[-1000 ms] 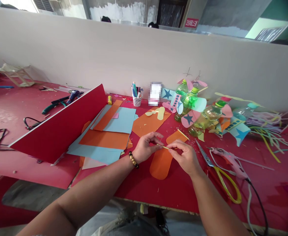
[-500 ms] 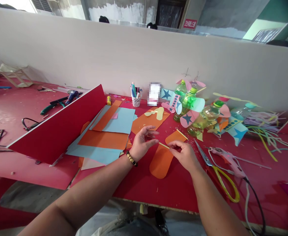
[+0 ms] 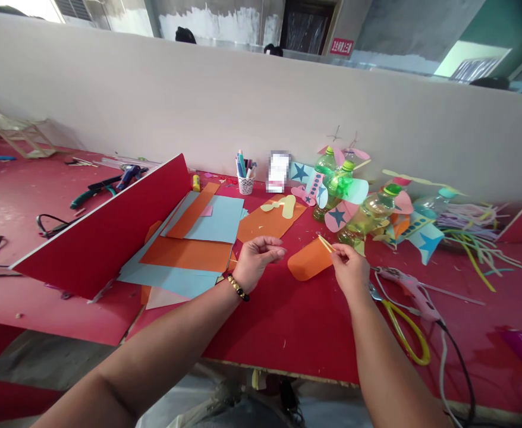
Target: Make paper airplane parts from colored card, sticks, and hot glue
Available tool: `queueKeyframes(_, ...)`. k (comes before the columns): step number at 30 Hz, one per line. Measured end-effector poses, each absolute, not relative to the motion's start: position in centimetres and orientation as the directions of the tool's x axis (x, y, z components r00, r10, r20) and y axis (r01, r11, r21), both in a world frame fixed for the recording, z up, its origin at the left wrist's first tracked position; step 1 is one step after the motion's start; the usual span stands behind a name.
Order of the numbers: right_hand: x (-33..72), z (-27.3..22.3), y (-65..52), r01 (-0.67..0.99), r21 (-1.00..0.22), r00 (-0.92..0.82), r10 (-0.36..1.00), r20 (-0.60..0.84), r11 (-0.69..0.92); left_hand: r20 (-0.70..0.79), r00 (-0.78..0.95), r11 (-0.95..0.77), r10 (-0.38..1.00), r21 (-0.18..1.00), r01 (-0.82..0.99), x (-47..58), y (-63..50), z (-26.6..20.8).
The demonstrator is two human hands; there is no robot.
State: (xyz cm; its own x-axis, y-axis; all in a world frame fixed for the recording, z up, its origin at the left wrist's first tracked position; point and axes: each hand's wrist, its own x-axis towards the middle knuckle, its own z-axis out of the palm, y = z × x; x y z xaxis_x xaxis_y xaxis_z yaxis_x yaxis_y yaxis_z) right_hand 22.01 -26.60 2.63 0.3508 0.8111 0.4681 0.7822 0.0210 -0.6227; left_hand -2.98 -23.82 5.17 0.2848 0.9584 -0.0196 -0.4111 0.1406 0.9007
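Note:
My right hand is closed in a pinch on a thin pale stick. A second pale sliver shows right beside it. Just under these sticks is the straight end of an orange paper piece with a rounded far end. Whether my fingers also touch that paper I cannot tell. My left hand, with a beaded bracelet on the wrist, hovers left of the orange piece. Its fingers are loosely curled, thumb a little apart, and nothing shows in them. Scissors with yellow handles lie partly behind my right forearm.
Blue and orange paper sheets lie at left beside a red upright board. Behind are a pen cup and decorated bottles. A pink glue gun with its cord lies on the right.
My left hand has come off the stick. My right hand has carried it right and up to the stick at the orange piece's end. Only one rounded orange piece now shows between my hands.

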Motion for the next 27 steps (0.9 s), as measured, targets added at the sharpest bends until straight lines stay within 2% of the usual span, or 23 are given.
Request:
queueKeyframes(3,22.2,2.5,-26.2,0.855,-0.519,0.330,0.758,0.562,0.013,-0.083,0.357,0.237,0.930,0.879,-0.414,-3.0,-24.0,5.2)
queueKeyframes(5,21.7,2.6,-26.3,0.869,-0.495,0.302,0.759,0.577,0.030,-0.109,0.398,0.283,0.911,0.867,-0.411,-3.0,-24.1,5.1)
queueKeyframes(10,18.9,3.3,-27.3,0.763,-0.621,0.204,0.844,0.496,0.180,-0.156,0.452,0.357,0.878,0.842,-0.403,-2.8,-24.4,5.0)
queueKeyframes(13,17.6,3.8,-27.7,0.718,-0.657,0.156,0.867,0.473,0.229,-0.181,0.485,0.399,0.855,0.828,-0.394,-2.8,-24.4,4.9)
queueKeyframes(22,17.2,4.5,-28.2,0.680,-0.705,0.171,0.892,0.418,0.200,-0.199,0.488,0.395,0.850,0.854,-0.338,-2.7,-24.6,4.6)
queueKeyframes(27,17.3,4.5,-28.2,0.648,-0.733,0.194,0.887,0.420,0.205,-0.128,0.498,0.321,0.858,0.890,-0.324,-2.4,-24.7,4.7)
